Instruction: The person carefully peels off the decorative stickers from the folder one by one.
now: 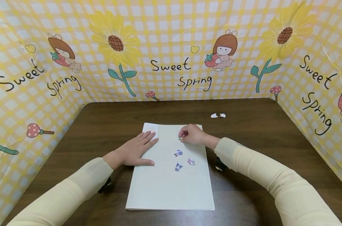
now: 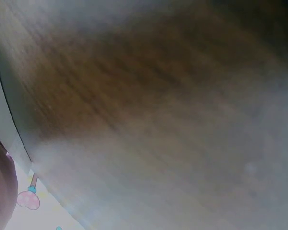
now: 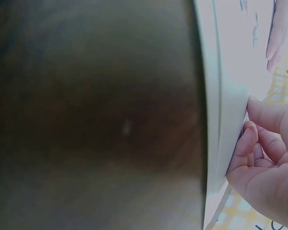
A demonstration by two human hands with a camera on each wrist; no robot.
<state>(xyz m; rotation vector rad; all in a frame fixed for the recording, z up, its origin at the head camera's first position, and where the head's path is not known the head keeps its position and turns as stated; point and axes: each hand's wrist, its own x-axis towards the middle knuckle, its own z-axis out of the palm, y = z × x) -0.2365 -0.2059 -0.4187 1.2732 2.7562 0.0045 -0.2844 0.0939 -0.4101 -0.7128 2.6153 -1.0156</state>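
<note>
A large off-white pad of paper [image 1: 171, 191] lies on the table. My left hand [image 1: 135, 149] rests with fingers spread on its left side, its fingertips over a small white sheet [image 1: 151, 128] at the upper left corner. Near the pad's top right, my right hand [image 1: 192, 135] pinches a tiny greenish sticker [image 1: 179, 138] close at the paper; in the right wrist view its fingers [image 3: 247, 141] are curled. Below it, a purple-and-white character sticker [image 1: 178, 153], a pink one [image 1: 191, 162] and a dark purple one [image 1: 178, 167] lie on the pad.
Two torn white scraps [image 1: 214, 115] lie on the dark wood table [image 1: 117, 119] beyond the pad's upper right. A yellow checked cloth [image 1: 165, 34] with flowers and lettering hangs around the back and sides. The left wrist view shows mostly blurred tabletop.
</note>
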